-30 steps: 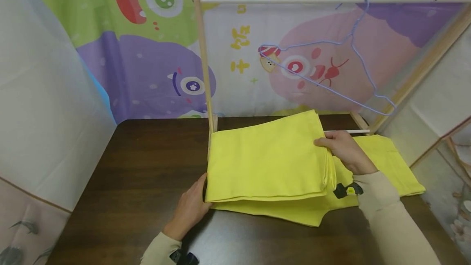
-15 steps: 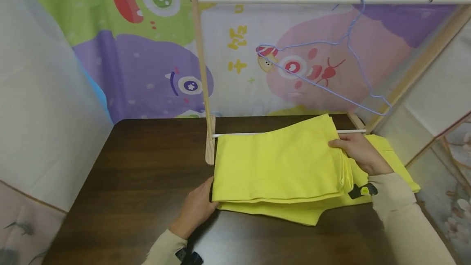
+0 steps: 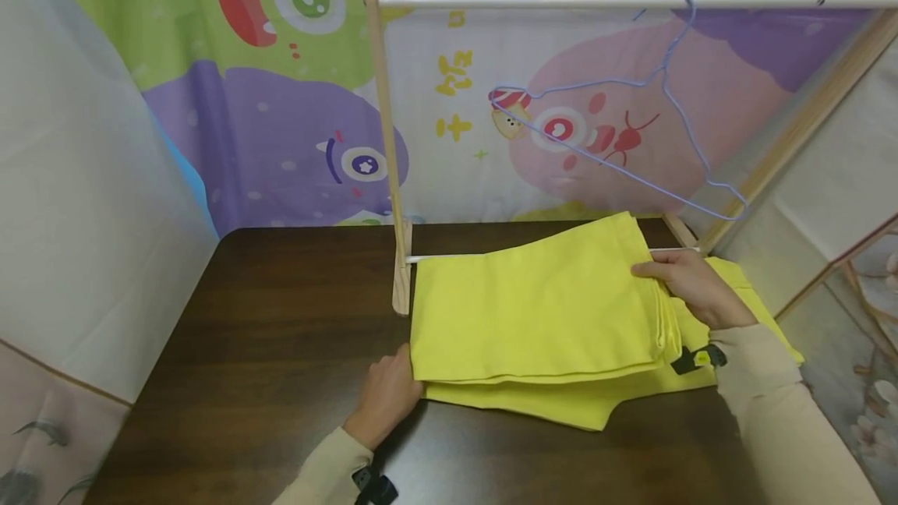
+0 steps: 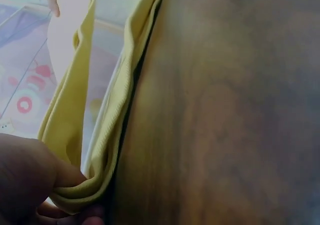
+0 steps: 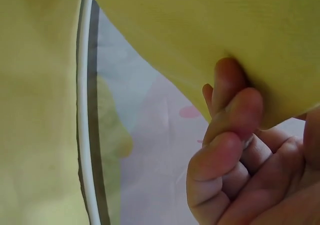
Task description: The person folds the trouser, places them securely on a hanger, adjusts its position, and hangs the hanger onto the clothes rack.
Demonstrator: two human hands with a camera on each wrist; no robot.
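1. While pinching the yellow garment point(image 3: 533, 310) at left with the left hand point(image 3: 389, 392), gripping its raised right end with the right hand point(image 3: 694, 284).
2. Thus apparently steadying its layers.
3. Lying toward the surface's point(image 3: 266, 333) right edge.

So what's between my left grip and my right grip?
The folded yellow cloth spans from your left grip to your right grip, as the head view shows.
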